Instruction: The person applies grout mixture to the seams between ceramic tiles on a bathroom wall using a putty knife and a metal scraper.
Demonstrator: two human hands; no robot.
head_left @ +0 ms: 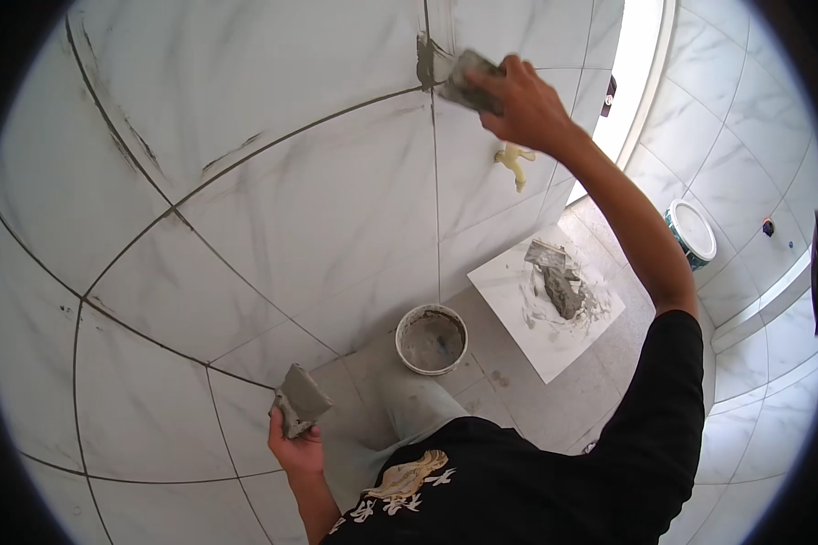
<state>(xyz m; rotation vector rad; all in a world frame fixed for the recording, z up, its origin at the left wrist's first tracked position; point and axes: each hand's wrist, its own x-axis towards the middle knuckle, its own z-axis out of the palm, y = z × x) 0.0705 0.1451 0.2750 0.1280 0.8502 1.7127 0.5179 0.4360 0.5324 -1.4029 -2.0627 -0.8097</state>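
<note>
Right hand (523, 104) is up high, fingers clamped on a grout float (468, 80) pressed against the wall (273, 182) right where the tile joints cross, wet grout smeared there. Left hand (298, 445) is down low gripping a second pad (300, 400) loaded with grout. On the floor below: a bucket (432, 339) and a loose tile (541, 313) with a grout pile on it.
</note>
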